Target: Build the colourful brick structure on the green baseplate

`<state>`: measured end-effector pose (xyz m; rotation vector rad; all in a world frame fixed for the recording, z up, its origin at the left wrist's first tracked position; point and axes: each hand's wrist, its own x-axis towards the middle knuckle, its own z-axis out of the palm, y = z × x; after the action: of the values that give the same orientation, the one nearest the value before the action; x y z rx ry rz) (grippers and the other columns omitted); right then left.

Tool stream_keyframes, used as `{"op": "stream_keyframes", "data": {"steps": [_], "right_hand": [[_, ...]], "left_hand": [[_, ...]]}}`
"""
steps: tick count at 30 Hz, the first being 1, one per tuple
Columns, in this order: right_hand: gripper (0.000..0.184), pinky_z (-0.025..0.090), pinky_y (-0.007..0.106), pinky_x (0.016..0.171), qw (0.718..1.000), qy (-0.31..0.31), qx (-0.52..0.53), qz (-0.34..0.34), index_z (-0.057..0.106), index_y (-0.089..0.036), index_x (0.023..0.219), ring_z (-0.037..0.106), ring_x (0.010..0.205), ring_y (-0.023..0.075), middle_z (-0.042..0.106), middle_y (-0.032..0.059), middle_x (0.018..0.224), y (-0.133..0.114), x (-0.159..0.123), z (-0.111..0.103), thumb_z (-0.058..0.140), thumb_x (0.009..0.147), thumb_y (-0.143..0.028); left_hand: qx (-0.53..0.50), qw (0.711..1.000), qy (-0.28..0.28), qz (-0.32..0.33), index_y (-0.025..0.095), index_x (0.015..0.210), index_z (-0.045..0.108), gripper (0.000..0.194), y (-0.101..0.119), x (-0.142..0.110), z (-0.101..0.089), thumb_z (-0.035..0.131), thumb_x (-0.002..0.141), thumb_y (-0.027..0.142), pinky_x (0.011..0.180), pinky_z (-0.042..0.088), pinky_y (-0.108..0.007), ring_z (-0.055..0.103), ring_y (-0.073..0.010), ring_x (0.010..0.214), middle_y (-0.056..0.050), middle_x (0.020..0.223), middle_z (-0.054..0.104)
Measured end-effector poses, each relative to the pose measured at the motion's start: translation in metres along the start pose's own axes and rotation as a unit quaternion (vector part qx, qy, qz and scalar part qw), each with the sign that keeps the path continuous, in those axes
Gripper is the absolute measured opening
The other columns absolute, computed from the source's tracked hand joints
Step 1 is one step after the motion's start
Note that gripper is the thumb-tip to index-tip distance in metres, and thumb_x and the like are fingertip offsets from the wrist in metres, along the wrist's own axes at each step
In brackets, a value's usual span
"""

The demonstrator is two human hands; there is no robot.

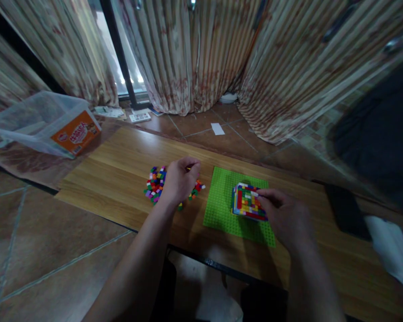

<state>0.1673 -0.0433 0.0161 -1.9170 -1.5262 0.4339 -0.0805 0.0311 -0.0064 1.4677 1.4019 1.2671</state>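
Observation:
A loose pile of small coloured toy bricks lies on the wooden table. Over that pile is my left hand, its fingers closed in a pinch with a small yellow toy brick showing between them. To the right, a block-shaped build of multicoloured bricks stands on a green studded baseplate. My right hand reaches in from the right, thumb and forefinger pinched at the build's upper right part. Whatever lies between those fingertips is too small to make out.
The wooden table runs across the view. A clear plastic bin with an orange label sits at the left. A black phone-like slab and a white packet are at the right. Curtains hang behind.

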Motion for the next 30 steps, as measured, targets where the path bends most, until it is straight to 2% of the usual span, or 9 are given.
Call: {"op": "stream_keyframes", "data": {"steps": [6,18,30], "right_hand": [[0.024,0.052,0.036,0.072,1.000,-0.014,0.018,-0.019,0.074,-0.021,0.085,0.069,0.074,0.0223,0.075,0.0058,0.084,0.007,-0.001,0.007,0.060,0.080,-0.040],[0.023,0.050,0.035,0.068,0.999,0.017,-0.025,-0.042,0.074,-0.022,0.080,0.067,0.069,0.0216,0.075,0.0056,0.080,0.000,-0.001,0.006,0.057,0.079,-0.038],[0.028,0.047,0.034,0.066,0.998,0.046,-0.035,-0.016,0.075,-0.022,0.078,0.068,0.070,0.0226,0.076,0.0061,0.079,0.001,-0.003,0.015,0.058,0.082,-0.044]], "left_hand": [[-0.004,1.000,-0.005,0.000,0.015,0.076,0.070,0.017,-0.001,0.000,-0.001,0.059,0.080,0.028,0.057,0.044,-0.022,0.057,-0.0119,0.059,0.001,0.063,0.063],[-0.003,1.000,0.003,0.000,0.015,0.079,0.071,0.017,-0.001,0.000,-0.002,0.059,0.080,0.027,0.059,0.046,-0.022,0.060,-0.0127,0.062,0.000,0.067,0.067],[-0.002,1.000,0.000,-0.007,0.014,0.081,0.072,0.017,0.002,-0.001,-0.001,0.059,0.079,0.025,0.059,0.046,-0.022,0.060,-0.0129,0.061,0.000,0.066,0.066]]}}
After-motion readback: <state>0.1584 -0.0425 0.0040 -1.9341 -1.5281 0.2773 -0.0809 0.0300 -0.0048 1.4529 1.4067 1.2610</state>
